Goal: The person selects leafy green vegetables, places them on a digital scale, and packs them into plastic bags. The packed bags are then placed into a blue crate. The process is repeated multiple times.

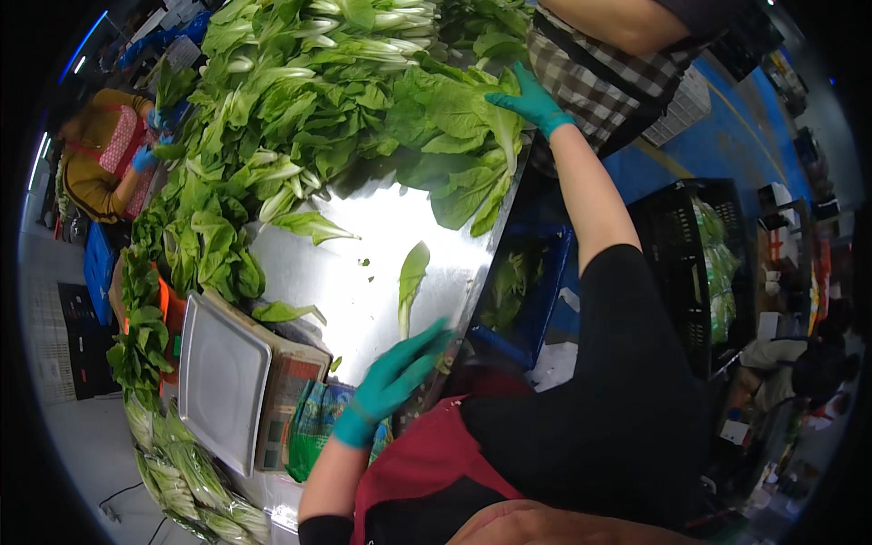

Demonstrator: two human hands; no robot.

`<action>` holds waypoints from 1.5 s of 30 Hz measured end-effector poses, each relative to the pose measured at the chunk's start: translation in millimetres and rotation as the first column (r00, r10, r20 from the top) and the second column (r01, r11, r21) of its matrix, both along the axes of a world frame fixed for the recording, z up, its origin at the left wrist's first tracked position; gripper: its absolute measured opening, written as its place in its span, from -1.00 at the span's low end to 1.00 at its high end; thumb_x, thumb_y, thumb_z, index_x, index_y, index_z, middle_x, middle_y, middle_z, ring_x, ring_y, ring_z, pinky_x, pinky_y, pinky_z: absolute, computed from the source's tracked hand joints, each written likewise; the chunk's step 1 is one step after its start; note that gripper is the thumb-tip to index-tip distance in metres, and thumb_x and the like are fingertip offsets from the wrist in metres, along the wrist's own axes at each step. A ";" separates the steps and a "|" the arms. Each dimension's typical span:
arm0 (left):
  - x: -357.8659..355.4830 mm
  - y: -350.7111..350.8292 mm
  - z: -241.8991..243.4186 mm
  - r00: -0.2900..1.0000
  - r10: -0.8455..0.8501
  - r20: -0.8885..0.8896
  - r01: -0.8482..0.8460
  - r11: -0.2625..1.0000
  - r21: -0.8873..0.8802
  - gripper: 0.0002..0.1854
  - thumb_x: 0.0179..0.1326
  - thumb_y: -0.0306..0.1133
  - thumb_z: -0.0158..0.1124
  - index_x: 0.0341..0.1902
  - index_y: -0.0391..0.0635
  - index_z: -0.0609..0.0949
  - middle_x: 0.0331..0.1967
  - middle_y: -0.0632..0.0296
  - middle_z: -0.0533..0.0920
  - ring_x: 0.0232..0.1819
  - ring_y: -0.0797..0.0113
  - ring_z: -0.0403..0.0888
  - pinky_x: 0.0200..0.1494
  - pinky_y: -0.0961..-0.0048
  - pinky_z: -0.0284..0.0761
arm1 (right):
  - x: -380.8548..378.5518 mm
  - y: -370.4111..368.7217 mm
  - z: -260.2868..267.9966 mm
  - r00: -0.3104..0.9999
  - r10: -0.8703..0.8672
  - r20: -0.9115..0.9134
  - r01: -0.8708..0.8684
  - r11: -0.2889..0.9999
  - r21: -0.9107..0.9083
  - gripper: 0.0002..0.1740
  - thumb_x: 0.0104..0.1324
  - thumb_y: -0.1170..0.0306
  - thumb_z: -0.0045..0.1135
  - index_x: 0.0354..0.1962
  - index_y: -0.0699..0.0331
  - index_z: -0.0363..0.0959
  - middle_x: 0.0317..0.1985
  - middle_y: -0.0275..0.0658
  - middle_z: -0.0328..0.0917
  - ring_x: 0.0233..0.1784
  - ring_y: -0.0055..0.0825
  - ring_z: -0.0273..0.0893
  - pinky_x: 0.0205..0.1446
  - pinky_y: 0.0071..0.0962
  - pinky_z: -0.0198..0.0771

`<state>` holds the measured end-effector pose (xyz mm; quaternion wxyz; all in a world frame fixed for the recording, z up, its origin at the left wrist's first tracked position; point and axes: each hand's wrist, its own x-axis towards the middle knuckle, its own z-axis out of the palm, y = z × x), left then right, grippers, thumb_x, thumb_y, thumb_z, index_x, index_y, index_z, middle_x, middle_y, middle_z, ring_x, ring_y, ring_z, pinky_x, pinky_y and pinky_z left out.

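Note:
My left hand [392, 385], in a green glove, is at the near edge of the metal table [364, 293], its fingers extended and slightly blurred, holding nothing. A single narrow green leaf [413, 272] lies just beyond its fingertips. My right hand [531, 102], gloved alike, reaches to the far right edge. Its thumb and forefinger are apart at a bunch of large leafy greens [470, 122]; whether it grips them is unclear. A large heap of leafy greens with white stems [306, 88] covers the far and left parts of the table.
A weighing scale with a metal pan [225, 381] stands left of my left hand, near bagged greens [177, 484]. A blue bin [545, 300] and black crate [681, 272] are at the right. One co-worker [613, 61] stands close beyond my right hand, another [109, 157] at far left.

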<state>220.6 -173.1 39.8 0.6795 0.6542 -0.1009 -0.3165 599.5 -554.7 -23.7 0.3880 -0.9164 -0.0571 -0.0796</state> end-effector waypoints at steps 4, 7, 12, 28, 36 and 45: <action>90.0 -99.2 -52.5 0.935 -0.022 -0.354 -0.071 0.966 -0.248 -0.34 0.36 -0.10 0.12 0.44 -0.11 0.23 0.32 0.17 0.40 0.31 0.32 0.35 0.35 0.41 0.20 | 41.6 0.0 -24.1 0.967 -0.008 -0.255 -0.011 0.997 -0.072 0.43 -0.11 -0.41 0.25 0.42 0.37 -0.20 0.46 0.08 -0.13 0.52 -0.06 -0.11 0.52 -0.26 -0.07; 144.1 -137.4 -101.2 0.784 0.184 -0.593 -0.414 0.866 -0.279 -0.55 0.37 -0.10 0.10 0.22 -0.07 0.43 0.16 0.19 0.49 0.16 0.27 0.46 0.29 0.28 0.30 | 53.2 7.2 -37.2 0.930 0.063 -0.361 -0.084 0.995 -0.044 0.18 0.00 -0.40 0.17 0.30 0.34 0.13 0.26 0.04 0.24 0.29 -0.15 0.24 0.34 -0.30 0.16; 171.0 -143.5 -139.4 0.712 0.496 -0.497 -0.690 0.628 -0.362 -0.49 0.33 -0.16 0.16 0.31 0.05 0.34 0.18 0.35 0.45 0.18 0.36 0.41 0.22 0.24 0.33 | -7.6 51.0 -8.9 0.813 0.175 -0.556 -0.254 0.965 -0.068 -0.12 0.09 -0.38 0.11 -0.06 0.31 0.56 -0.20 -0.11 0.63 -0.16 -0.35 0.54 0.02 -0.37 0.40; 62.5 25.2 -123.2 0.410 0.715 -0.567 -0.908 0.258 -0.331 -0.62 0.41 -0.25 0.02 0.24 -0.07 0.44 0.17 0.20 0.52 0.18 0.22 0.46 0.26 0.25 0.34 | -152.9 197.3 23.4 0.960 0.199 -0.197 -0.122 0.930 0.346 -0.47 0.39 0.01 -0.02 -0.09 0.35 0.55 -0.27 -0.10 0.65 -0.20 -0.42 0.56 -0.05 -0.40 0.42; 10.3 -1.2 -120.0 0.311 0.807 -0.502 -0.950 0.248 -0.189 -0.16 0.30 -0.36 0.22 0.51 -0.07 -0.06 0.26 0.26 0.37 0.21 0.40 0.37 0.21 0.43 0.32 | -107.3 193.1 15.5 0.892 0.335 -0.303 -0.274 0.935 0.227 -0.03 0.23 -0.11 0.19 0.28 0.50 0.11 0.20 0.01 0.39 0.26 -0.33 0.35 0.30 -0.44 0.24; 50.3 -15.0 -117.7 0.457 0.816 -0.354 -0.866 0.317 -0.386 -0.23 0.21 -0.37 0.32 0.41 -0.16 0.13 0.20 0.17 0.41 0.18 0.30 0.40 0.22 0.41 0.32 | -136.7 218.6 -21.0 0.661 0.610 -0.437 -0.611 0.776 0.159 0.53 -0.27 -0.10 0.57 0.39 0.52 -0.28 0.32 0.21 0.16 0.36 -0.17 0.23 0.38 -0.43 0.16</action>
